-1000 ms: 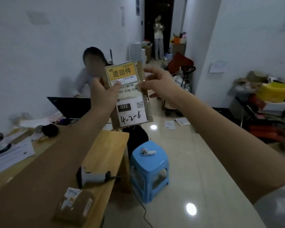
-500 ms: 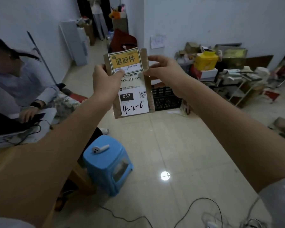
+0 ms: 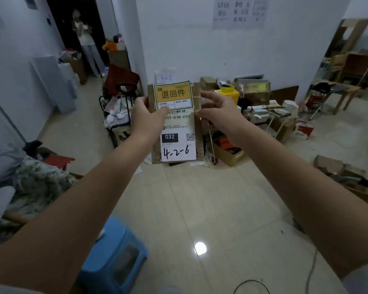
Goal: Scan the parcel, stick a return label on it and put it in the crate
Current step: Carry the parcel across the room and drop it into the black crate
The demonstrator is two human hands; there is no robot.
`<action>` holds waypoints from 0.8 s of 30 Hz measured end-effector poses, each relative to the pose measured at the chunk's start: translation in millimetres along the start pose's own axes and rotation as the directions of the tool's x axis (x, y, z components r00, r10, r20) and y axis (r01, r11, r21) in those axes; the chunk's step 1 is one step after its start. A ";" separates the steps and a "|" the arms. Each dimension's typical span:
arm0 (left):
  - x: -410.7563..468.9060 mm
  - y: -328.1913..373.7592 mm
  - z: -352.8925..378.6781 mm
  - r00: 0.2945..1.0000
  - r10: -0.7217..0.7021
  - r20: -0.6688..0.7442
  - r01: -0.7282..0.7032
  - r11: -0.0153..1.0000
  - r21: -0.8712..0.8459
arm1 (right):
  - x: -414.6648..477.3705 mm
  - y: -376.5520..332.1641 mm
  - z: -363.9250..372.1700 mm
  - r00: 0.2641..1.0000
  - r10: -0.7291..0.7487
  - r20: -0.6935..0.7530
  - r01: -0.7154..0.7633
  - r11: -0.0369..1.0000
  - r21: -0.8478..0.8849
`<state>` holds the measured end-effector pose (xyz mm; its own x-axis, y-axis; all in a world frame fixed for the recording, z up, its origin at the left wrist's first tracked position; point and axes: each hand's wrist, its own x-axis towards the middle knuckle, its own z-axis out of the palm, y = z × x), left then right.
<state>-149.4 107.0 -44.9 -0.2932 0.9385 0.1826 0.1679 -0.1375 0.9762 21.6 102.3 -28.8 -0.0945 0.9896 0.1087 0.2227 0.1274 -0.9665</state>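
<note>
I hold a flat brown parcel (image 3: 198, 132) upright at arm's length over the tiled floor. Its white shipping label (image 3: 178, 141) reads "032" with "4-2-6" handwritten below. A yellow return label (image 3: 173, 94) sits across the parcel's top. My left hand (image 3: 147, 114) grips the parcel's left edge, thumb pressing the yellow label's lower left corner. My right hand (image 3: 218, 110) holds the right edge with fingers and thumb. A crate cannot be made out; whatever lies behind the parcel is hidden.
A blue plastic stool (image 3: 113, 257) stands low left. Piles of cartons and a yellow bin (image 3: 228, 93) line the far wall. A loaded trolley (image 3: 119, 117) stands left of the parcel. One person stands in the far doorway (image 3: 86, 41). A cable (image 3: 251, 286) lies on the floor.
My view has swung right, away from the desk and the seated person, toward the cluttered wall. Both hands keep the same hold on the parcel.
</note>
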 end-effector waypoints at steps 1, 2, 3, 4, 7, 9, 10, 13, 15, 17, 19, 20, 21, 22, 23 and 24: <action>8.5 1.4 6.6 1.000 0.008 0.010 -0.008 1.000 -0.004 | 6.7 1.3 -4.0 1.000 0.000 -0.015 0.000 1.000 0.006; 16.8 2.4 13.3 1.000 0.015 0.018 -0.015 1.000 -0.009 | 14.2 2.5 -7.9 0.999 0.002 -0.032 -0.001 1.000 0.015; 26.7 1.8 20.3 0.999 0.017 0.026 -0.017 1.000 -0.012 | 22.7 4.0 -11.5 0.999 0.004 -0.049 -0.003 1.000 0.025; 36.3 -0.1 27.2 0.999 0.018 0.036 -0.017 1.000 -0.013 | 32.7 5.9 -14.9 0.998 0.007 -0.065 -0.005 1.000 0.029; 68.1 -11.4 47.7 0.998 0.028 0.064 -0.027 1.000 -0.010 | 68.0 13.5 -23.8 0.994 0.003 -0.110 -0.003 1.000 -0.003; 92.7 -19.3 60.6 0.996 0.032 0.081 -0.030 0.999 -0.023 | 96.0 19.7 -29.0 0.993 0.003 -0.117 -0.004 1.000 -0.012; 105.8 -23.0 66.6 0.995 0.032 0.091 -0.029 0.999 -0.035 | 110.7 23.0 -30.7 0.993 0.010 -0.119 -0.010 1.000 -0.002; 152.8 -35.5 80.0 0.994 0.034 0.102 -0.030 0.998 -0.049 | 160.7 31.7 -30.9 0.991 0.028 -0.134 -0.026 1.000 0.018; 187.9 -42.0 84.8 0.994 0.046 0.099 -0.040 0.997 -0.062 | 197.8 36.3 -29.6 0.987 0.036 -0.156 -0.031 0.999 0.037; 222.5 -48.1 88.2 0.992 0.044 0.115 -0.035 0.996 -0.082 | 233.4 39.7 -27.4 0.984 0.037 -0.176 -0.028 0.998 0.054; 253.6 -54.9 93.3 0.990 0.022 0.141 -0.007 0.994 -0.108 | 264.1 45.2 -25.4 0.977 0.037 -0.209 -0.027 0.998 0.047; 267.7 -58.7 97.7 0.989 0.011 0.146 0.008 0.992 -0.125 | 278.1 49.4 -25.0 0.971 0.042 -0.236 -0.031 0.998 0.050; 281.1 -62.5 103.3 0.990 0.002 0.141 0.018 0.990 -0.141 | 290.7 53.1 -24.4 0.964 0.052 -0.262 -0.038 0.998 0.059; 293.1 -66.1 110.1 0.990 -0.004 0.138 0.026 0.987 -0.158 | 302.6 57.1 -24.0 0.957 0.069 -0.282 -0.051 0.996 0.069; 303.8 -70.5 118.0 0.990 -0.014 0.137 0.036 0.986 -0.164 | 313.3 60.6 -23.3 0.953 0.092 -0.290 -0.072 0.994 0.079; 312.5 -74.2 125.6 0.990 -0.025 0.139 0.048 0.986 -0.158 | 322.8 64.1 -22.2 0.951 0.117 -0.285 -0.097 0.992 0.085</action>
<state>-135.2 450.2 -75.1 -0.1633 0.9766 0.1396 0.0026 -0.1411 0.9900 26.9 431.5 -50.5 0.2123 0.9756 0.0563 0.1480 0.0248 -0.9887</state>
